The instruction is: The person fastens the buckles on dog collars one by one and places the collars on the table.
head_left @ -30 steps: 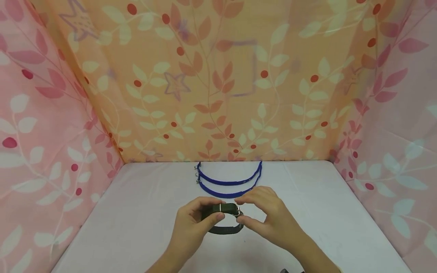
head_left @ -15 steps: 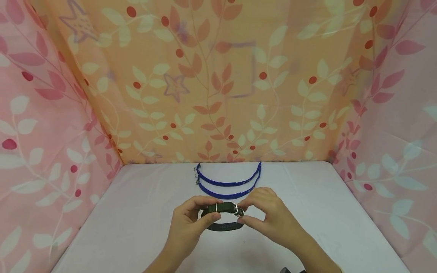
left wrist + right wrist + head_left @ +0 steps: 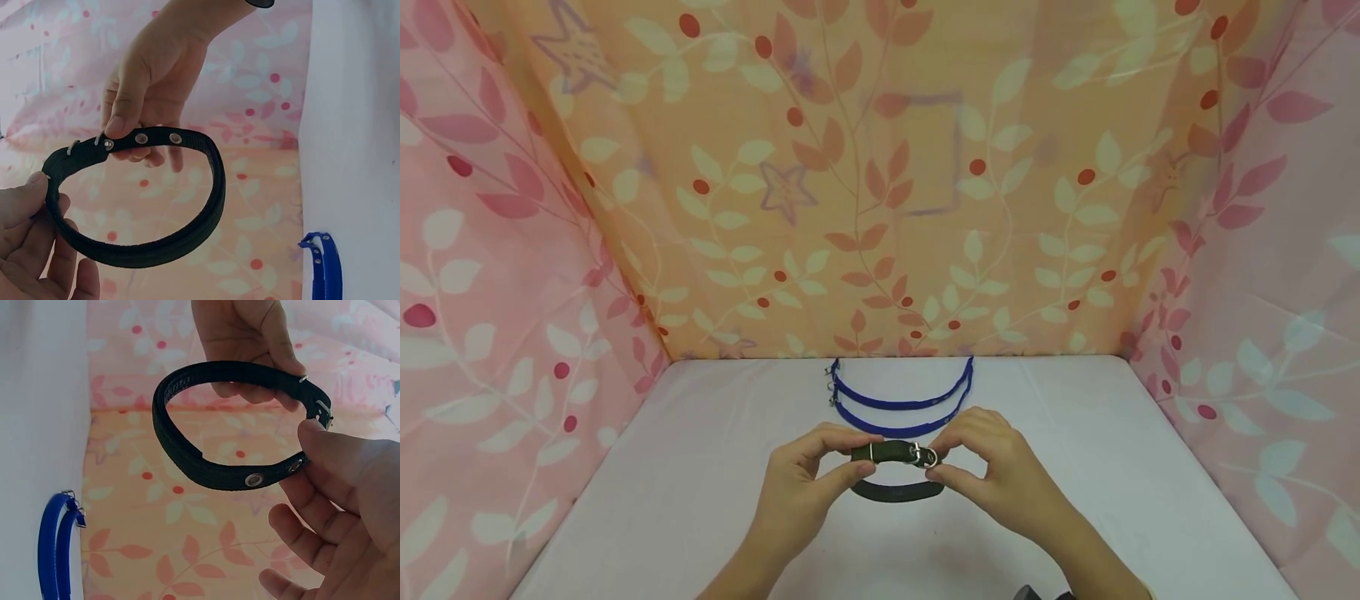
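Note:
A dark green collar (image 3: 893, 492), buckled into a loop, is held up above the white table between both hands. My left hand (image 3: 801, 483) pinches the strap by its metal keeper, thumb below and fingers above. At the buckle and D-ring, my right hand (image 3: 1000, 471) pinches the other end of the front section. Metal eyelets along the strap show in the left wrist view, where the collar (image 3: 150, 253) forms an open oval. The right wrist view shows the collar (image 3: 187, 469) with its padded inner side and the right thumb beside the buckle.
Two blue collars (image 3: 891, 431) lie curved at the back middle of the white table (image 3: 700, 483), their metal fittings to the left. Patterned cloth walls (image 3: 880, 250) enclose the back and both sides. A small dark object (image 3: 1026, 593) shows at the bottom edge.
My left hand has shifted slightly left along the collar. The loop has turned and widened, so buckle and D-ring now face the head camera. The blue collars stay put.

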A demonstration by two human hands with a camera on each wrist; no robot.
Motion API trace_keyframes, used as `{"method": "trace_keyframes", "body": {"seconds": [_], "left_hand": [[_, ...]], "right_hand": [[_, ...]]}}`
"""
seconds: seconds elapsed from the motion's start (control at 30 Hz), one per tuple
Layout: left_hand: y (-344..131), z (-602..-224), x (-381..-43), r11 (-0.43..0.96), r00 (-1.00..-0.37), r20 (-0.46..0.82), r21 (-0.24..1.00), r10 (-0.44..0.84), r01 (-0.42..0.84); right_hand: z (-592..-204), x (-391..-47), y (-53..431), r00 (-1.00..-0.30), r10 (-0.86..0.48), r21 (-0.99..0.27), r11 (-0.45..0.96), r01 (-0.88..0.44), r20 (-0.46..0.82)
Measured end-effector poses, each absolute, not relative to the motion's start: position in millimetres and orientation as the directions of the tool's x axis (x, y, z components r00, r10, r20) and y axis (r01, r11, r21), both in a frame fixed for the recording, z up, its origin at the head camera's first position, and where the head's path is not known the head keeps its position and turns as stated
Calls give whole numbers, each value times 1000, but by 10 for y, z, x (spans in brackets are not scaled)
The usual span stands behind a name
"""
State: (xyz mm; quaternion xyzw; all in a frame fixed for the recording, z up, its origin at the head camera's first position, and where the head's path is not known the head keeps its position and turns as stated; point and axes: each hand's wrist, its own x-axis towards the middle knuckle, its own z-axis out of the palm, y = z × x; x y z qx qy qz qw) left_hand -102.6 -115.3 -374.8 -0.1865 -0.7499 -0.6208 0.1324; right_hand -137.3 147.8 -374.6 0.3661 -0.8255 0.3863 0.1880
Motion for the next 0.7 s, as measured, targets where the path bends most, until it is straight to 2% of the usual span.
{"method": "trace_keyframes", "body": {"seconds": [0.2,0.4,0.7], "left_hand": [[-1177,-3739,-1039,176,-886,451,869,105,463],[-1190,-3737,-1048,173,-858,507,841,77,512],[-1197,-3756,-1074,138,-824,556,813,105,566]], "right_hand": [[-3734,-1377,1500,-658,-434,-488,446,-751,616],[-3725,-1398,1518,-613,-426,-451,425,-785,665],[-3708,-1416,1543,-540,-432,-377,408,-831,723]]}}
